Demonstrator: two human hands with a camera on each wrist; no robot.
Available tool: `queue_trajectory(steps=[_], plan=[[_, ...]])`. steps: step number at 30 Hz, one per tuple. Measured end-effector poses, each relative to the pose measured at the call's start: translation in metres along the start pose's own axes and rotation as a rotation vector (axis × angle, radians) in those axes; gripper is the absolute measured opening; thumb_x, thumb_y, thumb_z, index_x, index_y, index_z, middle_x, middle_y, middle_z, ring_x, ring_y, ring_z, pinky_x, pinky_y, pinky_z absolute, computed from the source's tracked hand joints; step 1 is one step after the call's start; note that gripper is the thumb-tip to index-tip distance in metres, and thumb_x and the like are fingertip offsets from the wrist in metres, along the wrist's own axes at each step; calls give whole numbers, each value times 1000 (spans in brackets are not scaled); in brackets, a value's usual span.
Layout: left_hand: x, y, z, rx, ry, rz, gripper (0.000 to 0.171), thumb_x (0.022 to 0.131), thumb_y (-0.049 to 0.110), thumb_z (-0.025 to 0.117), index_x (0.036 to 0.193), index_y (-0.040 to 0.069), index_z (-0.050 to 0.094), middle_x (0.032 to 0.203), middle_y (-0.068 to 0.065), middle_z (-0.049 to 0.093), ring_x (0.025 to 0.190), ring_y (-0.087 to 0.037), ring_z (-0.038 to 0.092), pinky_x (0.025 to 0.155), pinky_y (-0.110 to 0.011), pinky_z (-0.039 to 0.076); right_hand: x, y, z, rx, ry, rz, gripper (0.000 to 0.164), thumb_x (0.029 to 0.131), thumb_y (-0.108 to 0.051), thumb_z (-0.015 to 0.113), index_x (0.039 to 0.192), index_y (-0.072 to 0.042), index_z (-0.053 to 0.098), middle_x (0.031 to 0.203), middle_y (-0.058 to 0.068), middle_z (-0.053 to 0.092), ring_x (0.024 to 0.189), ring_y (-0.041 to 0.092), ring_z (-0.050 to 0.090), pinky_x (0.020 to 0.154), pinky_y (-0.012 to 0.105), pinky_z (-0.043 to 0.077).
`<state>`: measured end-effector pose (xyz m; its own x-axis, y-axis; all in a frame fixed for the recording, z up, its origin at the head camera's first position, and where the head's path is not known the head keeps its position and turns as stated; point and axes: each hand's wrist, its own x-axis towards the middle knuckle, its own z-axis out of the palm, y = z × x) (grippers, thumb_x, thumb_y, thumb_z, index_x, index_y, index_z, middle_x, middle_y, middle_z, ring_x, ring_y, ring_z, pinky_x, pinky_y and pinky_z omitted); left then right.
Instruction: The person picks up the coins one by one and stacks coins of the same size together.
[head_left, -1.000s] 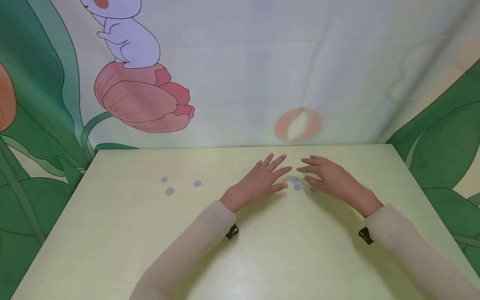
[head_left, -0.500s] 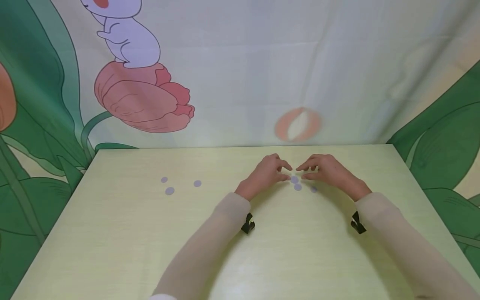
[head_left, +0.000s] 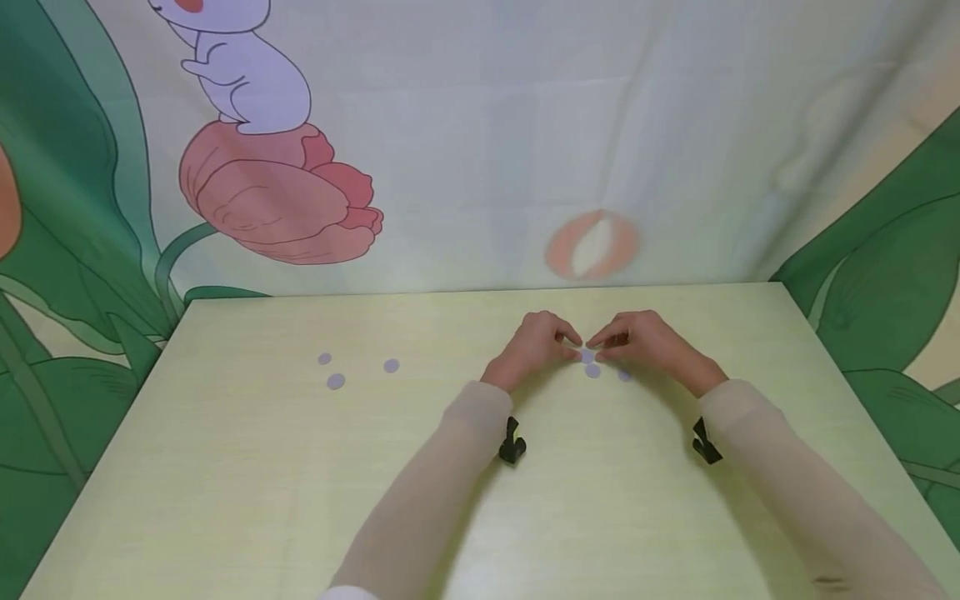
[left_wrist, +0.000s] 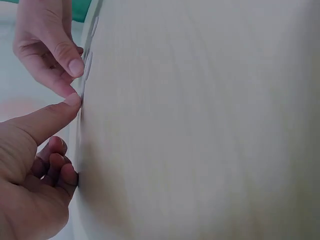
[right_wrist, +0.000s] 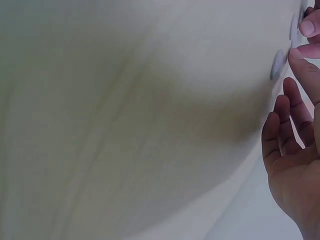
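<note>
On the pale table (head_left: 420, 492), a small flat lilac disc (head_left: 587, 357) lies between the fingertips of both hands. My left hand (head_left: 534, 342) comes in from its left side, with the thumb tip right at its edge. From the other side, my right hand (head_left: 647, 340) reaches in, fingers bent, its thumb tip close to the right edge. Each hand has a gap between thumb and index finger in the head view. A second disc (head_left: 592, 372) lies just nearer, overlapping the first in this view. Another disc (head_left: 624, 376) sits under the right hand.
Farther left on the table lie three more lilac discs, among them a larger one (head_left: 336, 382) and a separate one (head_left: 392, 366). A printed curtain (head_left: 465, 150) hangs along the far table edge.
Both hands, spread and apart a second ago, have come closer together around the disc, with fingers now bent. The head view has shifted slightly. The discs stay in place on the table.
</note>
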<state>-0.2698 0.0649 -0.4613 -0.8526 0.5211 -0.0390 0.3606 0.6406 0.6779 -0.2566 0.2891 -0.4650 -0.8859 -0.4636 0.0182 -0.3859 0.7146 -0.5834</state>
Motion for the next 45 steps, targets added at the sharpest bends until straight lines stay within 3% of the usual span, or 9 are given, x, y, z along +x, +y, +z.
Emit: queue_trajectory(steps=[4, 8, 14, 21, 26, 36, 42, 45], plan=[[1, -2, 2, -59, 15, -36, 15, 87, 19, 83, 101, 14, 82, 87, 3, 71, 88, -9, 57, 75, -19, 43, 0, -1, 1, 21, 9, 19, 18, 86, -11, 83, 103, -15, 82, 94, -3, 74, 86, 13, 67, 72, 25, 51], [2, -5, 5, -90, 27, -55, 10, 86, 20, 83, 96, 16, 83, 103, 5, 76, 103, -13, 63, 87, -22, 48, 0, -2, 1, 15, 15, 17, 16, 85, -11, 83, 101, -15, 82, 95, -2, 75, 88, 14, 67, 73, 26, 50], [3, -11, 8, -90, 44, -54, 8, 85, 21, 84, 93, 17, 84, 98, 6, 75, 92, -10, 59, 78, -20, 45, 2, -3, 3, 5, 1, 4, 14, 86, -11, 82, 99, -15, 83, 96, -1, 76, 89, 16, 68, 75, 27, 51], [0, -11, 3, -88, -1, -38, 14, 85, 20, 84, 99, 17, 83, 89, 5, 70, 83, -11, 49, 70, -20, 39, 2, -5, 2, 4, -13, 28, 14, 87, -11, 81, 100, -16, 83, 99, 0, 77, 94, 19, 69, 80, 32, 52], [-2, -9, 1, -90, 5, -19, 15, 86, 20, 84, 100, 15, 83, 84, 2, 67, 81, -11, 48, 68, -19, 38, 4, -4, 1, -1, -23, 9, 14, 87, -10, 81, 100, -15, 83, 99, 1, 77, 95, 19, 70, 82, 34, 53], [-1, -13, 2, -110, -3, -30, 13, 85, 20, 85, 98, 17, 83, 88, 3, 70, 84, -10, 51, 71, -20, 40, 11, -6, -2, -18, -84, -2, 14, 86, -7, 82, 98, -13, 83, 94, 0, 77, 80, 10, 66, 71, 24, 51], [-1, -12, 1, -165, -14, -67, 12, 83, 18, 86, 95, 17, 83, 100, 6, 75, 91, -9, 59, 75, -20, 45, 14, -9, -6, -52, -119, -40, 12, 86, -6, 80, 97, -11, 82, 90, 0, 76, 76, 11, 63, 69, 26, 51], [0, -13, 2, -169, -16, -74, 12, 83, 19, 87, 94, 18, 83, 98, 6, 75, 90, -10, 59, 75, -21, 46, 13, -9, -7, -49, -129, -18, 13, 87, -7, 80, 98, -12, 82, 91, -1, 74, 79, 13, 64, 73, 29, 52]])
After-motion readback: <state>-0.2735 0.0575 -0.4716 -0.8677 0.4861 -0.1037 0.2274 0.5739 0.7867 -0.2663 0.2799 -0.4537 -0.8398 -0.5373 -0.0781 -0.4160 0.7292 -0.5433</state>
